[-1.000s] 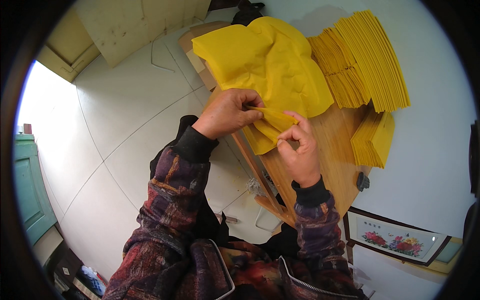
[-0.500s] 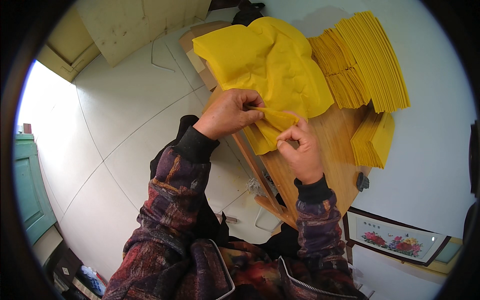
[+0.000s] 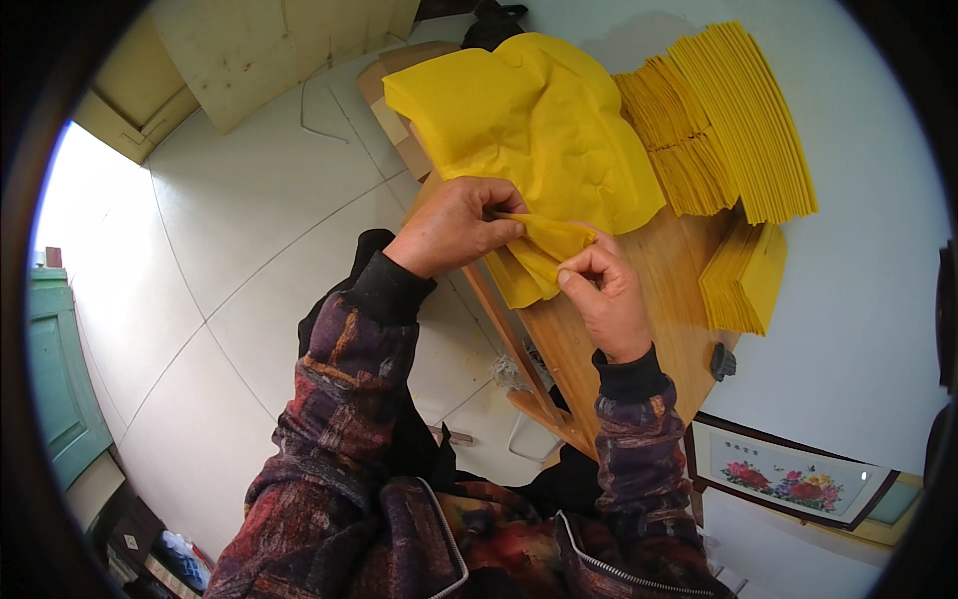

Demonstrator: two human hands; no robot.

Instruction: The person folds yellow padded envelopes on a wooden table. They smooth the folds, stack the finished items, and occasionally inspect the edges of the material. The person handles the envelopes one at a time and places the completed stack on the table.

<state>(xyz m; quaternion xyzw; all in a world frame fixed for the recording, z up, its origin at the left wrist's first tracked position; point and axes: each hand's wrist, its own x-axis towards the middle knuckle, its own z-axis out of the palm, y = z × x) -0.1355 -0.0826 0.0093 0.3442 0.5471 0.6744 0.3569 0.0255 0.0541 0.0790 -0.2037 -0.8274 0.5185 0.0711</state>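
Between my hands a thin yellow sheet (image 3: 551, 240), cloth-like or papery, is stretched over the table's near left edge. My left hand (image 3: 461, 225) pinches its left part, thumb against curled fingers. At its right side my right hand (image 3: 609, 298) is closed on the edge, thumb and forefinger together. Just beyond lies a big, wrinkled yellow piece (image 3: 534, 125), loosely spread on the table. Whether the held part belongs to another piece underneath cannot be made out, since my left hand covers some of it.
The wooden table (image 3: 664, 290) bears a tall stack of folded yellow pieces (image 3: 743, 125), a bunched yellow stack (image 3: 679, 135) and a smaller folded pile (image 3: 746, 278). A small dark object (image 3: 723, 361) sits by the table's right edge. A framed flower picture (image 3: 788, 474) stands at lower right.
My right hand has shifted slightly right and its thumb and forefinger have closed up on the sheet's edge. The left hand stays nearly still.
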